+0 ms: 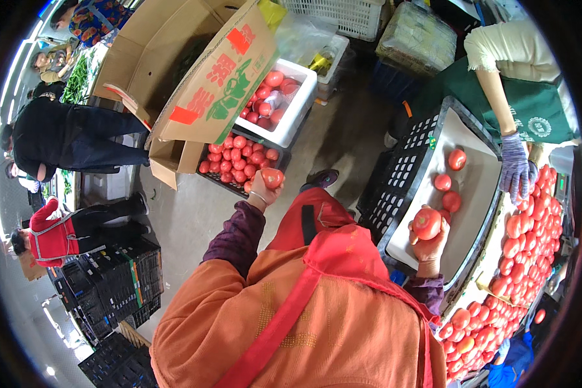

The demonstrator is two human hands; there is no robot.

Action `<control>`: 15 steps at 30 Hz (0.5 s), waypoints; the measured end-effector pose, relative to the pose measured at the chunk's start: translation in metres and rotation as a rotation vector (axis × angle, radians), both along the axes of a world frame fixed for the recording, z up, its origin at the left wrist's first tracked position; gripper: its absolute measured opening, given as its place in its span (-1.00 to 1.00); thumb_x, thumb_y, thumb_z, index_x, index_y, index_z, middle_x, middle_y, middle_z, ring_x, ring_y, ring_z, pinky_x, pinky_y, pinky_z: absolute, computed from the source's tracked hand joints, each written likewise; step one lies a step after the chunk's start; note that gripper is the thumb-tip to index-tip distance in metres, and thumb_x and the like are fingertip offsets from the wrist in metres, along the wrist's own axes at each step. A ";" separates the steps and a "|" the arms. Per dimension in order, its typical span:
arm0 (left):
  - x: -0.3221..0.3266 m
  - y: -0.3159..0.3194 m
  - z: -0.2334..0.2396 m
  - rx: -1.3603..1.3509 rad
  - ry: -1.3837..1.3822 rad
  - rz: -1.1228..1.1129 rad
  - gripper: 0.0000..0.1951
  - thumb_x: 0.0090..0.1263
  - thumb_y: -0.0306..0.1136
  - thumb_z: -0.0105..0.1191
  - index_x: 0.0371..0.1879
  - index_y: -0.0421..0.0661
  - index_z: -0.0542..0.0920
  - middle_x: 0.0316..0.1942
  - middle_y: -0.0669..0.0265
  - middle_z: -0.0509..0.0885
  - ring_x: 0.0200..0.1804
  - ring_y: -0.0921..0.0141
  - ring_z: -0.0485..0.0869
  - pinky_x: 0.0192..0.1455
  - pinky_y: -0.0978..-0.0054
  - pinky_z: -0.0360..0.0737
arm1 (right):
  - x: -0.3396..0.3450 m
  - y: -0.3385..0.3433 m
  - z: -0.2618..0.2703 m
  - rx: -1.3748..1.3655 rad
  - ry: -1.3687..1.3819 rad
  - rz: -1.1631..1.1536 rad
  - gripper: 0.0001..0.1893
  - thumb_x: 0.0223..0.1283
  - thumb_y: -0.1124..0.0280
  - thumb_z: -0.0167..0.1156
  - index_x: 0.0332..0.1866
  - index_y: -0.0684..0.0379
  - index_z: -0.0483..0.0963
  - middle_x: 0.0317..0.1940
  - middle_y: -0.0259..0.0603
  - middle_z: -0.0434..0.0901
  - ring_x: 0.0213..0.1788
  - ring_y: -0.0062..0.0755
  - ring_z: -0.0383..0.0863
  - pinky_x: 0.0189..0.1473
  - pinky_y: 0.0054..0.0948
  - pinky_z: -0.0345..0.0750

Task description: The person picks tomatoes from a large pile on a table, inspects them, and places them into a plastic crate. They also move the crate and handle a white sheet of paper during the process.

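My left hand is closed around a large tomato near a black crate full of smaller red tomatoes. Over on the right, my right hand grips another large tomato above a pale-lined black crate. Inside that crate lie several loose tomatoes, one partly hidden behind the tomato I hold. A white foam box with more tomatoes, some beside a foam net, stands just beyond the black crate on my left.
A big open cardboard carton leans over the foam box. At right, a co-worker's gloved hand touches tomatoes in a wide heap. Stacked black crates stand at lower left, near a person in a red top.
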State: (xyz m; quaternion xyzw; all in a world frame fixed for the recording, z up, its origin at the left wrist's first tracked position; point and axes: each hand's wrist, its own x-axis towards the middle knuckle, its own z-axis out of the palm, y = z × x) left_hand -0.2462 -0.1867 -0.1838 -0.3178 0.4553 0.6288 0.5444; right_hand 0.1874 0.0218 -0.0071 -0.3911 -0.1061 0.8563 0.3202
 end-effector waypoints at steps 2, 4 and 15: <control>-0.005 0.004 -0.002 0.031 0.033 -0.064 -0.64 0.39 0.06 -0.17 -0.12 0.08 0.54 -0.22 0.16 0.68 -0.39 0.23 0.60 -0.54 0.51 0.50 | -0.001 -0.004 0.000 0.050 0.015 0.034 -0.29 0.13 -0.17 0.13 0.21 0.23 0.39 -0.19 -0.12 0.57 -0.30 -0.05 0.63 -0.61 -0.37 0.53; -0.007 0.009 0.000 0.049 0.069 -0.112 -0.64 0.39 0.05 -0.19 -0.17 0.08 0.56 -0.25 0.15 0.69 -0.44 0.24 0.58 -0.55 0.52 0.48 | -0.001 -0.010 -0.001 0.031 0.014 0.013 -0.29 0.13 -0.16 0.13 0.21 0.24 0.39 -0.20 -0.12 0.57 -0.31 -0.05 0.63 -0.62 -0.37 0.53; -0.015 0.025 -0.013 0.060 0.031 -0.135 -0.68 0.34 0.08 -0.04 -0.19 0.11 0.52 -0.32 0.30 0.68 -0.41 0.25 0.61 -0.48 0.43 0.53 | -0.004 -0.029 -0.005 0.053 -0.013 0.038 -0.25 0.09 -0.16 0.15 0.20 0.31 0.36 -0.27 -0.01 0.57 -0.38 0.00 0.64 -0.67 -0.33 0.51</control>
